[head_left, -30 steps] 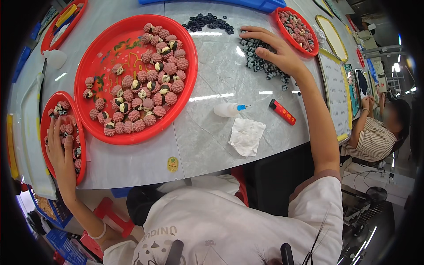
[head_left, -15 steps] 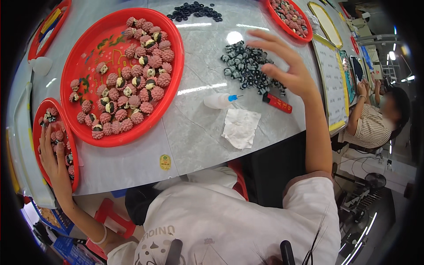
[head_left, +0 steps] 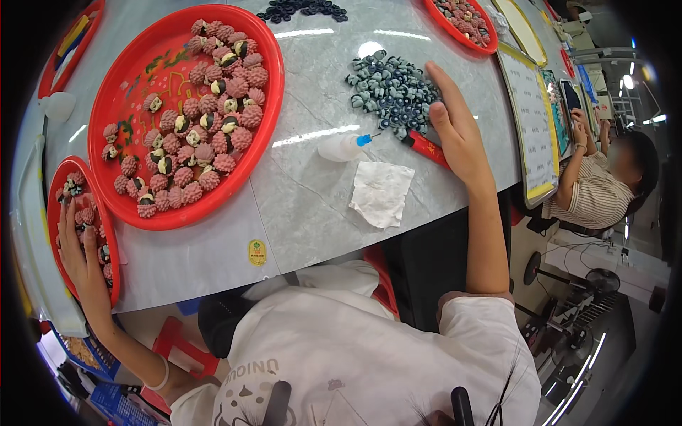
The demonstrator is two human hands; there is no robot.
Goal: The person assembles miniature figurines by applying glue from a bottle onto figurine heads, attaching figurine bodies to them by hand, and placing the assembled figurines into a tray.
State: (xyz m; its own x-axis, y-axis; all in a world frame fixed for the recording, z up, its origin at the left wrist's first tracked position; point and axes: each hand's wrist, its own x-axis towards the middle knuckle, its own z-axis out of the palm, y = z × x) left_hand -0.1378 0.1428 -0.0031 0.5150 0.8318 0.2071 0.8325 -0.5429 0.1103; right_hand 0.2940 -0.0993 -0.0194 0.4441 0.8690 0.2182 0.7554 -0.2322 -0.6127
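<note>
My right hand (head_left: 460,138) rests on edge along the right side of a pile of small grey-blue pieces with dark round parts (head_left: 391,85). Its fingers are stretched out and the thumb stands apart, holding nothing. Under its wrist lies a red stick-shaped item (head_left: 428,150) with a dark end, partly covered. My left hand (head_left: 84,266) lies with straight fingers over a small red tray (head_left: 116,287) at the left, which holds pink ridged pieces. A white squeeze bottle (head_left: 339,148) with a blue needle tip and a crumpled white tissue (head_left: 381,194) lie mid-table.
A large red tray (head_left: 277,89) of pink ridged pieces fills the left side of the grey table (head_left: 312,234). Black rings (head_left: 302,9) lie at the far edge. Another red tray (head_left: 490,46) and yellow-framed sheets (head_left: 529,128) stand right. Beyond them sits another person (head_left: 597,188).
My right hand has come down from above the pile to its right edge, its fingers drawn together. The pile looks more compact. My left hand stays over the small tray; the whole view has shifted slightly.
</note>
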